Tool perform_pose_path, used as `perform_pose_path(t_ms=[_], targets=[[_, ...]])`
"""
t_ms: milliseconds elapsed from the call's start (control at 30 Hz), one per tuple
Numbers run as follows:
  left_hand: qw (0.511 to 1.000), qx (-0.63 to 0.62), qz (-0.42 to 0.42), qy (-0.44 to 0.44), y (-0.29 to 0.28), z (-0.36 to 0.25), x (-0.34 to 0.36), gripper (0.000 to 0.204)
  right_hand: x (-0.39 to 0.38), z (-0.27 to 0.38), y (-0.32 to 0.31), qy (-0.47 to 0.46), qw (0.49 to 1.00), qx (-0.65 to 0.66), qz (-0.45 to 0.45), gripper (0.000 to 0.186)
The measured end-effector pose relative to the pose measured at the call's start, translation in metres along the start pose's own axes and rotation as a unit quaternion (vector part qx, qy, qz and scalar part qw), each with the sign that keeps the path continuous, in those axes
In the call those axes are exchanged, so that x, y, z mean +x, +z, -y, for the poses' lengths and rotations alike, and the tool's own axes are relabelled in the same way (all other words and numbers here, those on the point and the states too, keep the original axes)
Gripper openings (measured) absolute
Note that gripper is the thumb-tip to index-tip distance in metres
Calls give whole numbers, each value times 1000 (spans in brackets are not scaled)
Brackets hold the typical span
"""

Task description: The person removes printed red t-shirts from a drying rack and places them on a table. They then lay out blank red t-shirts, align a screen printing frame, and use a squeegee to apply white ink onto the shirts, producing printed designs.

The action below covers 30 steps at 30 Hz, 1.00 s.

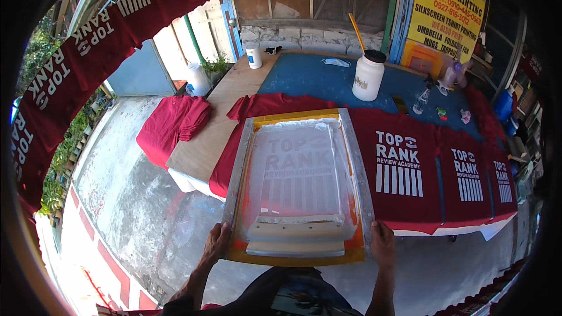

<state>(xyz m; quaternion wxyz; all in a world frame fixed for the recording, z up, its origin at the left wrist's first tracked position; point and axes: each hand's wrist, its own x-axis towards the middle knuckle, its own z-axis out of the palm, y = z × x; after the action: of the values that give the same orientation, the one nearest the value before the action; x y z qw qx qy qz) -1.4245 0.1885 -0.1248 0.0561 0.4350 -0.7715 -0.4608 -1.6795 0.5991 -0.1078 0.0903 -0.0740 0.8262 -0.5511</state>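
Observation:
Between my hands is a silkscreen frame (355, 158) with a pale mesh and yellow-orange tape around the inside. My left hand (219, 240) grips its near left edge, and my right hand (382, 243) grips the near right edge. A wide metal squeegee (295, 239) lies across the near end of the mesh, with white ink around it. Beneath or just behind the frame, a dark red T-shirt (257, 107) is spread on the table; whether the frame touches it I cannot tell. Several printed red shirts (398, 199) lie in a row to the right.
Folded red shirts (174, 120) sit at the table's left edge. On the blue tabletop (304, 76) stand a white jar (368, 76) with a dark lid and a spray bottle (421, 100). A white container (253, 57) is farther back. Printed red shirts (105, 35) hang at upper left.

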Motion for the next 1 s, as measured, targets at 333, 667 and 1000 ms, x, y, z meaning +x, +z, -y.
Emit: perform_pose_path(t_ms=[333,667,1000], targets=[[997,-6,17,73,-52,45,132,75,32,-12,114,4,1000,-1,-28,44],[993,-14,56,107,-69,39,273,73,70,-11,205,33,995,40,-85,41],[993,34,44,106,-62,35,318,64,90,-14,222,73,991,-76,-80,38]])
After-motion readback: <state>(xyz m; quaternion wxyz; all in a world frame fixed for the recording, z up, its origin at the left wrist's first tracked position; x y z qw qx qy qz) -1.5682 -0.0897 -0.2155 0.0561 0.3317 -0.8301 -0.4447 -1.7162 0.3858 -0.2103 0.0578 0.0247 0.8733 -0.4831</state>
